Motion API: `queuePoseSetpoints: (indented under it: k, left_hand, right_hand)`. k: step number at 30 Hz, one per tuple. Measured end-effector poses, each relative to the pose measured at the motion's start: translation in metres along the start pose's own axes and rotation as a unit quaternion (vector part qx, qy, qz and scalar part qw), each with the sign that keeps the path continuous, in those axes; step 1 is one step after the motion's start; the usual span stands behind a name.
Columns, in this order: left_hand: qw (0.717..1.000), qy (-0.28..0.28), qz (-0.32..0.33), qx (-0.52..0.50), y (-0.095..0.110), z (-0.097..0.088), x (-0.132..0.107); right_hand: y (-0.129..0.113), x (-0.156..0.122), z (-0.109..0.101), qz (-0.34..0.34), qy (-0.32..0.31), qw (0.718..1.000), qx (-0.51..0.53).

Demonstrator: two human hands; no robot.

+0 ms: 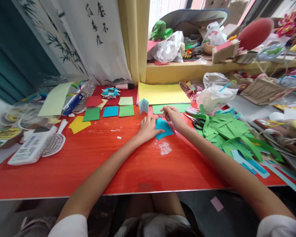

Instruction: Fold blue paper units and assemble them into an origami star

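Observation:
A blue square of paper [164, 129] lies turned at an angle on the red tabletop, its far edge partly covered by fingers. My left hand [148, 127] rests at its left side, the thumb pressing on the paper. Just above the far right edge, my right hand [173, 116] has its fingers curled together; whether anything is pinched in them is hidden. Behind my left hand stands a folded pale blue paper piece [144, 106]. White flakes or marks [165, 148] show on the table in front of the blue paper.
Coloured paper squares [111, 111] lie to the left, near a folded paper ring [110, 92]. Yellow sheets [162, 93] are at the back. Right of my hand are scissors [196, 122] and a heap of green paper scraps [233, 131]. A hairbrush [53, 144] lies far left.

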State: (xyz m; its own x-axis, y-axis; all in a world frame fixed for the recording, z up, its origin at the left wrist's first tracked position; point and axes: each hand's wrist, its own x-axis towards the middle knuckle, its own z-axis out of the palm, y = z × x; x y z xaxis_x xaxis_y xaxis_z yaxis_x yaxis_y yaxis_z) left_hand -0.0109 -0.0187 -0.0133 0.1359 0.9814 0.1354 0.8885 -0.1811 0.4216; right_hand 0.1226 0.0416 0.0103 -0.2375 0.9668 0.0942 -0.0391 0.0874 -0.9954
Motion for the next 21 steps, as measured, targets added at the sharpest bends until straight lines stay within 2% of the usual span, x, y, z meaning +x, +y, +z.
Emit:
queuePoseSetpoints:
  k: [7,9,12,14,16,19,21]
  left_hand:
    - [0.998,-0.011,-0.047,-0.037,-0.001,-0.007,-0.013]
    - [0.998,0.004,-0.043,-0.052,-0.002,-0.009,-0.021]
    - [0.987,0.061,-0.039,-0.143,-0.006,-0.013,-0.028]
    - [0.962,0.115,-0.061,-0.239,-0.01,-0.015,-0.029]
    - [0.923,0.164,-0.089,-0.338,-0.015,-0.018,-0.026]
    - [0.859,0.208,-0.104,-0.456,-0.022,-0.019,-0.022]
    - [0.836,0.224,-0.104,-0.491,-0.023,-0.019,-0.021]
  right_hand:
    - [0.014,-0.023,-0.003,-0.009,-0.025,0.996,-0.08]
    - [0.015,-0.028,-0.002,-0.011,-0.019,0.997,-0.07]
    - [0.015,-0.033,-0.002,-0.017,0.02,0.999,-0.023]
    - [0.016,-0.034,-0.002,-0.015,0.04,0.999,-0.003]
    - [0.016,-0.035,-0.001,-0.018,0.038,0.999,0.002]
    - [0.013,-0.04,0.004,-0.024,0.005,1.0,0.019]
    - [0.01,-0.046,0.01,0.008,-0.03,0.998,0.059]
